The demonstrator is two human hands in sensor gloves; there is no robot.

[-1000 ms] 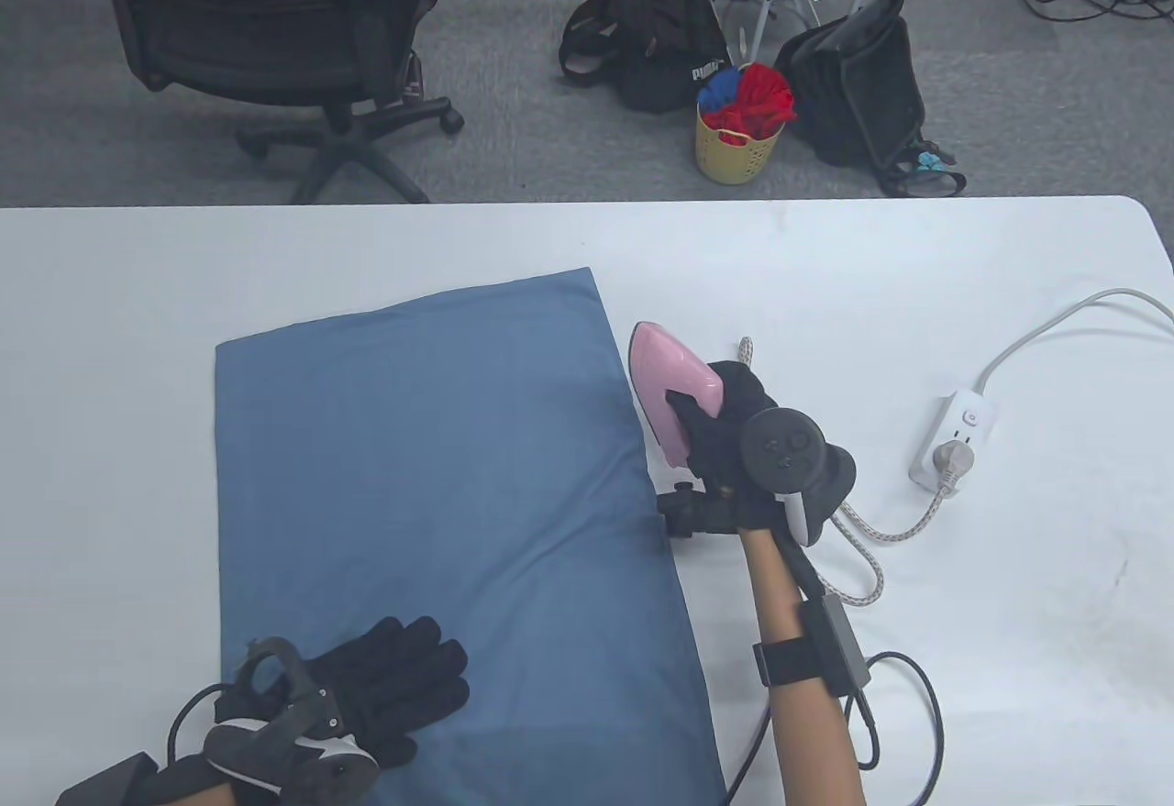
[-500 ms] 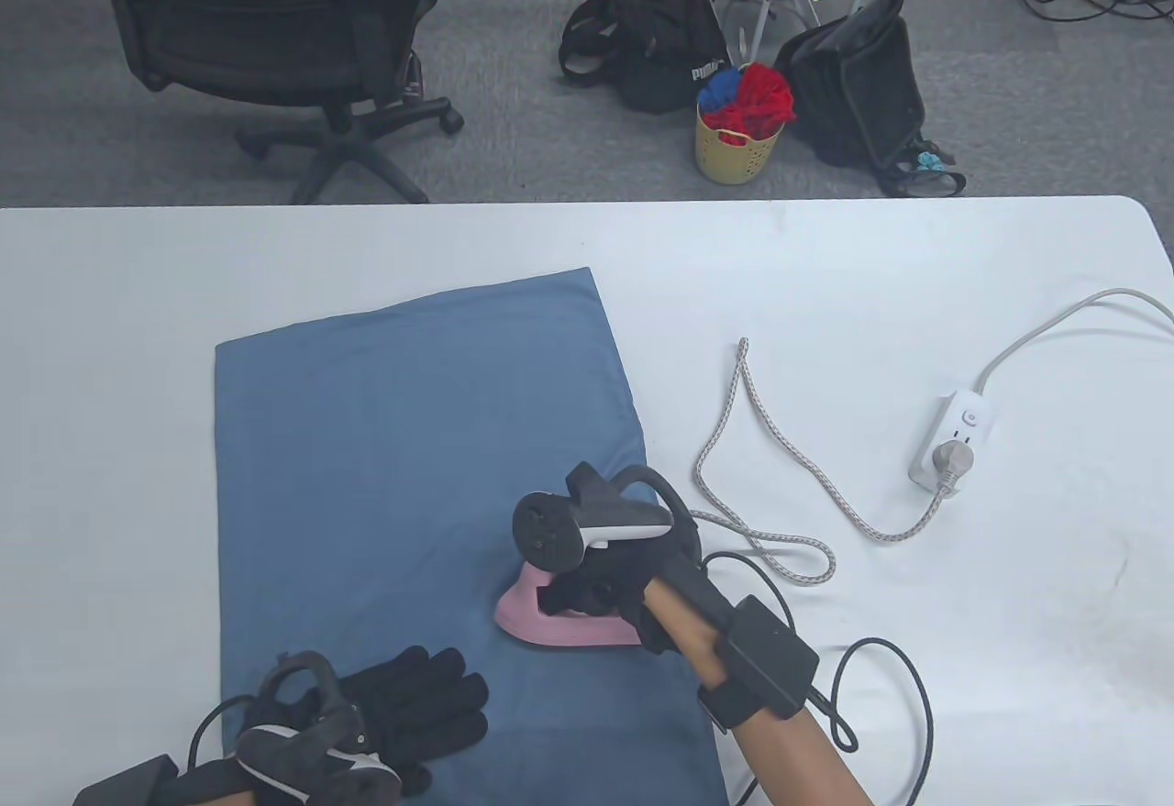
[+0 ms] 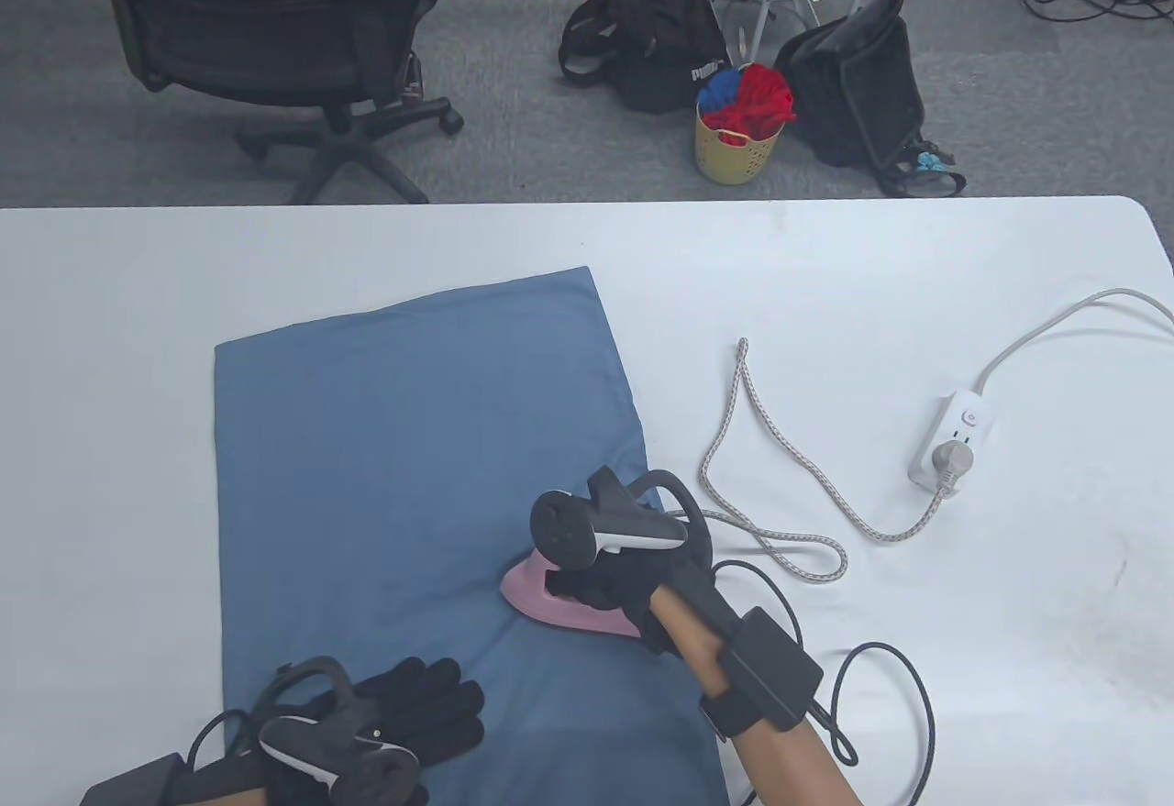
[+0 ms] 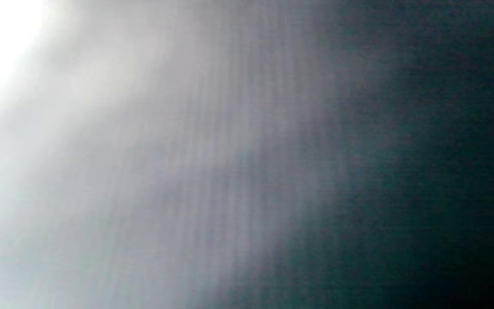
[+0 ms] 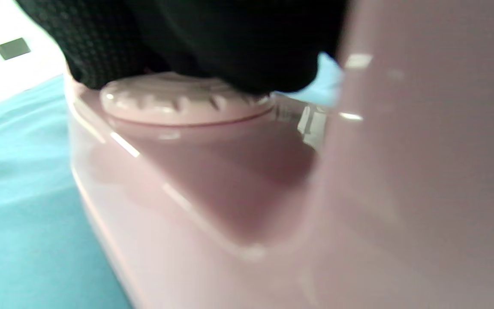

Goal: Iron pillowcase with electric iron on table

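Flat on the white bench [image 3: 825, 292] lies one smooth blue pillowcase [image 3: 413, 439]. Right hand [image 3: 614, 581] grips one glossy pink iron [image 3: 550, 600] resting on it; left hand [image 3: 404, 714] presses spread-fingered on its near corner.

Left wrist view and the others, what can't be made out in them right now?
- Left wrist view: only a grey blur, nothing recognisable.
- Iron handle, table view: covered by the right hand and its tracker.
- Iron dial markings, right wrist view: blurred, partly under gloved fingers.
- Left hand wrist, table view: cut by the bottom edge.
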